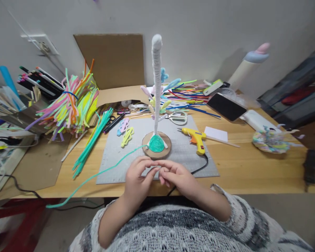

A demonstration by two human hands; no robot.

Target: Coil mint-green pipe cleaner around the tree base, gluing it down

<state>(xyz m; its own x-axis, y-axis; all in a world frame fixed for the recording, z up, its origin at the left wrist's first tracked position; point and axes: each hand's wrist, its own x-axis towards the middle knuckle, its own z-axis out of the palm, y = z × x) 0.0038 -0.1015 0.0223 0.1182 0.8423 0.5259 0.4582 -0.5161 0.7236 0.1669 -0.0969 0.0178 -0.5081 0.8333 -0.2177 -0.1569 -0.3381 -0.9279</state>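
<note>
My left hand (138, 176) and my right hand (177, 176) meet at their fingertips over the front of a grey cutting mat (115, 161). Both have curled, pinching fingers; anything between them is hidden or too small to see. Just beyond stands a white fuzzy-wrapped stem (156, 77), upright on a round brown base (168, 141). A flat green coil (156, 143) lies on that base at the stem's foot. From it a long green pipe cleaner (102, 171) runs left, past the table edge, with neither hand on it.
On the mat's right lies a yellow glue gun (195, 136), its cord passing under my right wrist. Scissors (179, 118), a phone (227, 106) and loose pipe cleaners (191, 92) sit behind. Bundled pipe cleaners (76, 101) and green ones (94, 141) are left.
</note>
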